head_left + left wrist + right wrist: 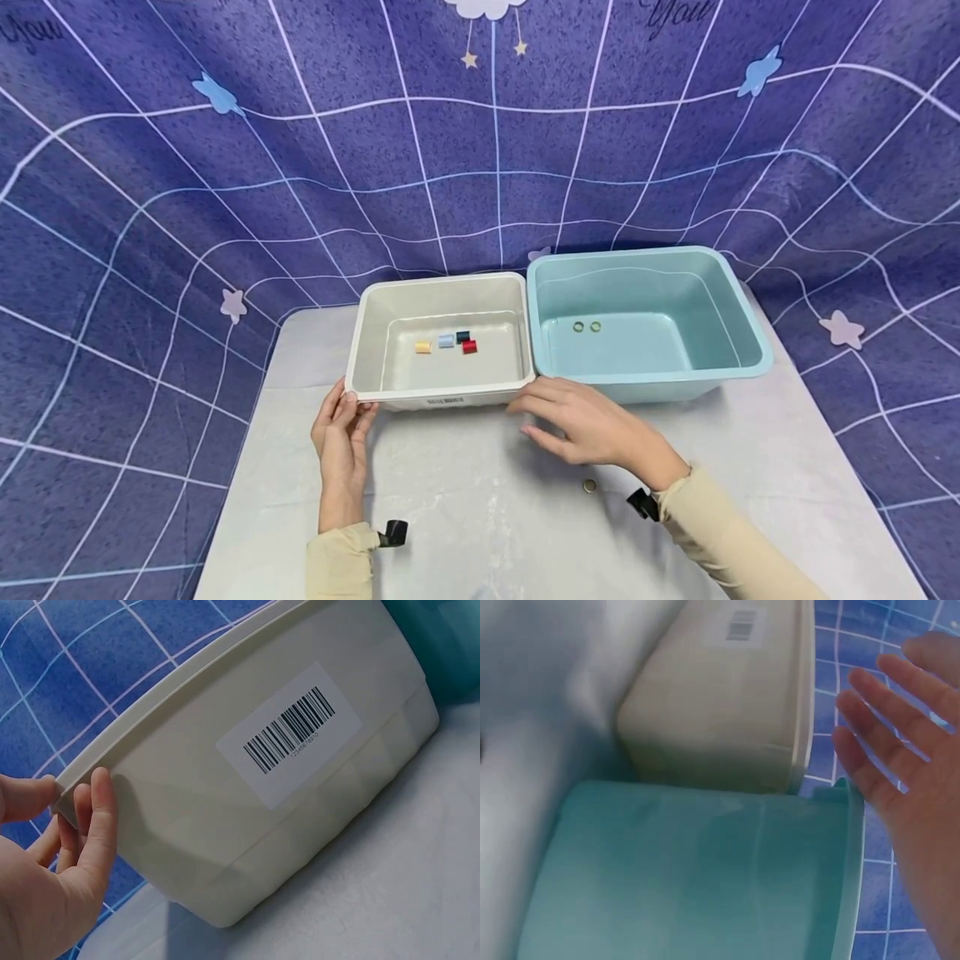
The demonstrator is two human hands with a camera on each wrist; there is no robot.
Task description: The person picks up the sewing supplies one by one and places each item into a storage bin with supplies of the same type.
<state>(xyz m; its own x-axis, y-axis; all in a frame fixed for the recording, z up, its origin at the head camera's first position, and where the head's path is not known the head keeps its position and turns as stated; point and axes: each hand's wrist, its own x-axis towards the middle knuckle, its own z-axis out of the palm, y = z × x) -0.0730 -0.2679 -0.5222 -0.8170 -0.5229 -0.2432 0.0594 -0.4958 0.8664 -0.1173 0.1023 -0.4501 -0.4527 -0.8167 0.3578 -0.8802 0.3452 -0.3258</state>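
At the front left corner of the off-white bin (442, 392), my left hand (342, 442) grips the rim, its thumb above and fingertips beneath the lip, as the left wrist view shows. Inside that bin lie small colored cylinders that look like thread spools: a yellow one (423, 347), a light blue one (446, 341), a dark one (462, 337) and a red one (469, 347). My right hand (585, 421) is by the bin's front right corner, fingers extended and holding nothing; whether it touches a rim I cannot tell.
A teal bin (652, 379) stands right beside the off-white one, with two small rings (578, 327) on its floor. A small round brownish disc (590, 485) lies on the pale tabletop (465, 517) near my right wrist. A blue patterned curtain (450, 133) rises behind.
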